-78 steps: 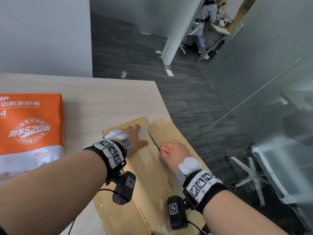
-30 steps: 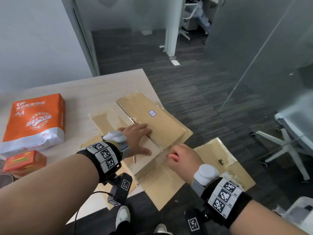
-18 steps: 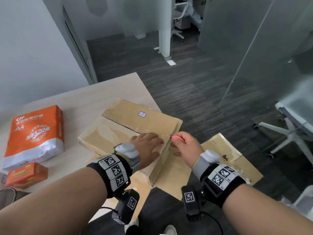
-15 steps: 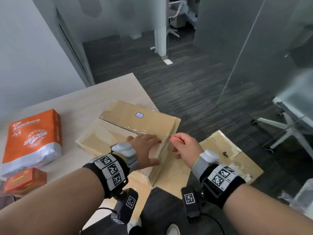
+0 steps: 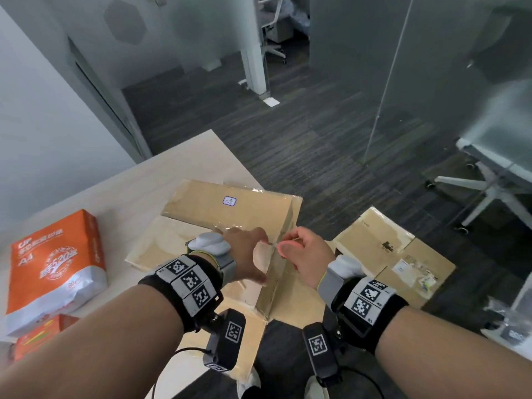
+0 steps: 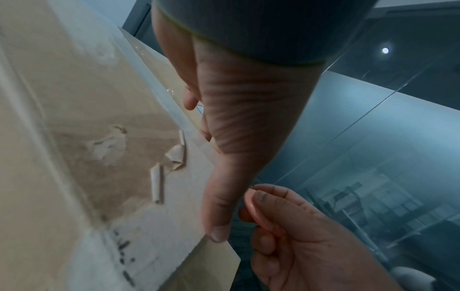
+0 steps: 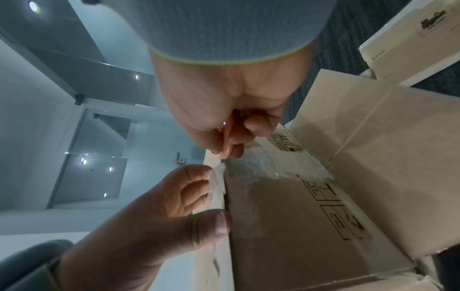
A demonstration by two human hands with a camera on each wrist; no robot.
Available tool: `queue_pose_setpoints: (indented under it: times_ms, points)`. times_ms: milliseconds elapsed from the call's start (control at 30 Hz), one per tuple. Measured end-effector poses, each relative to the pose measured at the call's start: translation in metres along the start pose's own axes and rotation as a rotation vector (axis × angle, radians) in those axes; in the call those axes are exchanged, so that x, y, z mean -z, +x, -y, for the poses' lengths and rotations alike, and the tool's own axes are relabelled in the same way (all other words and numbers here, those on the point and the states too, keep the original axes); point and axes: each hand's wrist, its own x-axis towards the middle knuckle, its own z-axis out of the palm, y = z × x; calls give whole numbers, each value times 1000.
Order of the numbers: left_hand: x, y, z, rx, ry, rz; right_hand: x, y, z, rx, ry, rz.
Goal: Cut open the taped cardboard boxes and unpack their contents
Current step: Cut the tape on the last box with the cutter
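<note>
A brown cardboard box (image 5: 230,208) with clear tape lies on the corner of the light wooden table (image 5: 172,168). My left hand (image 5: 247,254) lies on the box top, its fingers and thumb (image 6: 214,216) reaching the right edge. There the fingertips (image 7: 196,175) touch wrinkled tape. My right hand (image 5: 302,254) grips a small pink cutter (image 6: 251,208) and holds its tip against the same taped edge, just beyond my left thumb. The cutter (image 7: 226,141) shows between curled fingers. Its blade is mostly hidden.
A second cardboard box (image 5: 388,254) lies on the dark floor to the right. An orange ream of A4 paper (image 5: 54,260) and a small orange box (image 5: 40,332) sit at the table's left. A white office chair (image 5: 489,191) and a glass wall (image 5: 403,82) stand further right.
The box has been turned on the table corner. My left hand slid from the middle of the top to its right edge. My right hand brought the cutter up to that edge.
</note>
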Motion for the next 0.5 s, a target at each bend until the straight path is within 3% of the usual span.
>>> queue_pose_setpoints:
  times_ms: [500]
  points:
    - [4,-6,-2,8,-15,22,-2,3,3,-48,77,84]
